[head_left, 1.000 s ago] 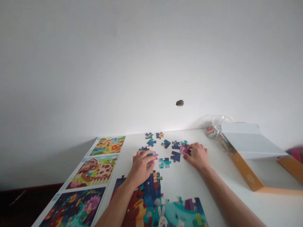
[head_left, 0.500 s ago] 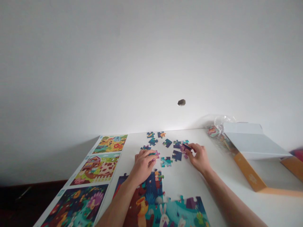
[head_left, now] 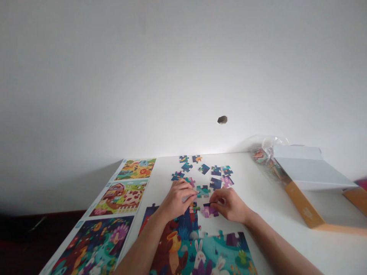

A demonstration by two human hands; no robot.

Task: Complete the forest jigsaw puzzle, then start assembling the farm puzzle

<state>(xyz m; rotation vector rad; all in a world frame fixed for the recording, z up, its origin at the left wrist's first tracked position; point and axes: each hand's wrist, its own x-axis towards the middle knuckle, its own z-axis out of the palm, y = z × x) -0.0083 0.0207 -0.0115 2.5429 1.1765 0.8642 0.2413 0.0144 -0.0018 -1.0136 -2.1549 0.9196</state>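
My right hand (head_left: 229, 204) pinches a dark piece edge-on, over a purple puzzle piece (head_left: 210, 211) above the gap in the joined puzzle (head_left: 200, 252). Fingers bent and close together, my left hand (head_left: 179, 198) rests at the upper left edge of the joined part; whether it holds anything is hidden. Loose pieces lie beyond both hands, among them a teal one (head_left: 203, 191), a dark blue one (head_left: 215, 183) and a pink-purple one (head_left: 227, 181). The joined part shows a bear, rabbits and a frog.
Three printed picture sheets (head_left: 117, 198) lie along the left side of the white table (head_left: 258, 244). On the right are an open orange-edged box (head_left: 306, 210) and a clear bag of pieces (head_left: 266, 160). A wall with a hole stands behind.
My right hand has come left and nearer with its piece, from the loose pieces to the joined puzzle. My left hand has shifted slightly right and nearer. The view has tilted a little.
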